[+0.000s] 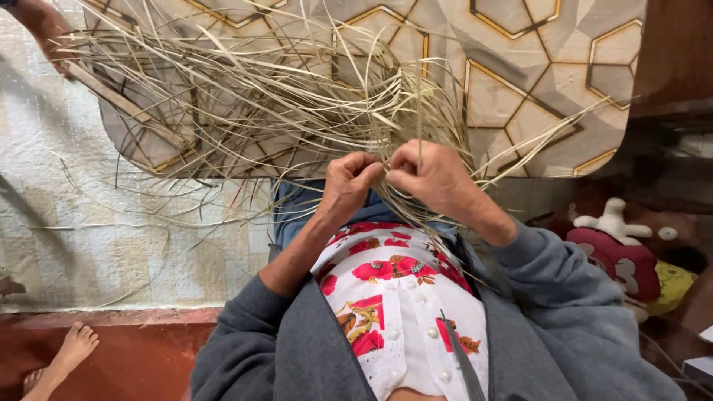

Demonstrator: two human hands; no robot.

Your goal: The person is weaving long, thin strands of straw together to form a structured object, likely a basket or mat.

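Note:
A loose tangle of pale dried grass strands [282, 96] lies spread over a low table with a hexagon pattern [535, 96]. My left hand [347, 182] and my right hand [434, 178] are held close together at the table's near edge, above my lap. Both have their fingers pinched around thin strands [401, 126] that run up into the tangle. The fingertips of the two hands almost touch. I wear a grey cardigan over a white top with red flowers.
A wooden stick [122, 104] lies under the strands at the left, with another person's hand [41, 30] near its far end. A bare foot [70, 349] rests on the red floor. A light mat [74, 223] covers the left. Soft toys [624, 252] sit at the right.

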